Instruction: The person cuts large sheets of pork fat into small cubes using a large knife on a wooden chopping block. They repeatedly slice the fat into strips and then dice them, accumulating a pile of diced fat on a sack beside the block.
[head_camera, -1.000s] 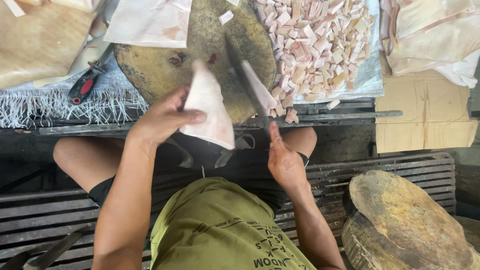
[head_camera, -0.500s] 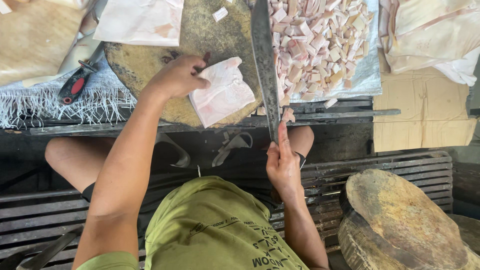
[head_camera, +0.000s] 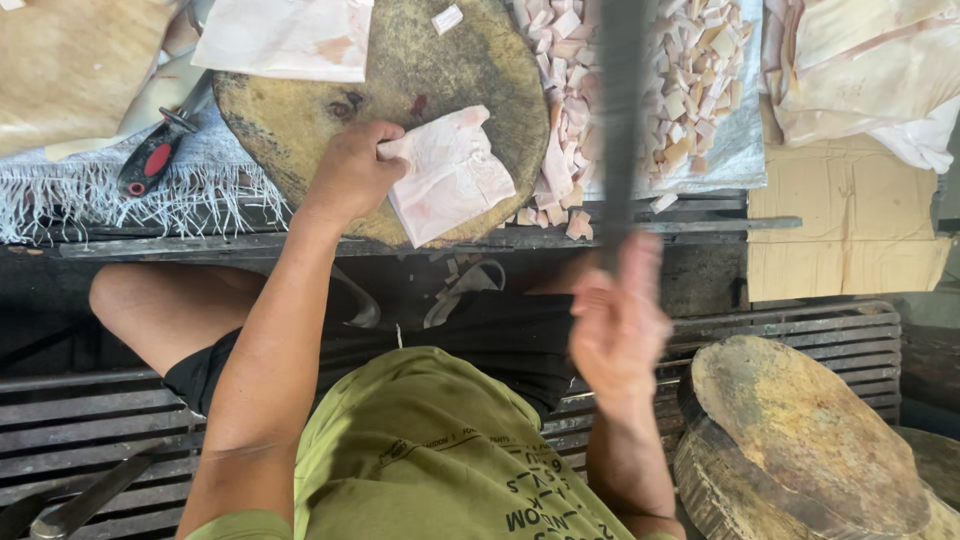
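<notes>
My left hand pins the left edge of a pale pink slab of meat flat on a round wooden chopping block. My right hand, blurred by motion, grips the handle of a long dark cleaver. The blade is raised and stands upright to the right of the slab, in front of a heap of small cut pieces lying on a pale sheet.
Another flat slab lies at the block's far edge. A red-and-black handled tool rests on fringed cloth at left. More pale slabs sit at right above cardboard. A second round block stands at lower right.
The slab, held up off the block a second ago, now lies flat under my left hand. My right hand has swung the cleaver upward and to the right.
</notes>
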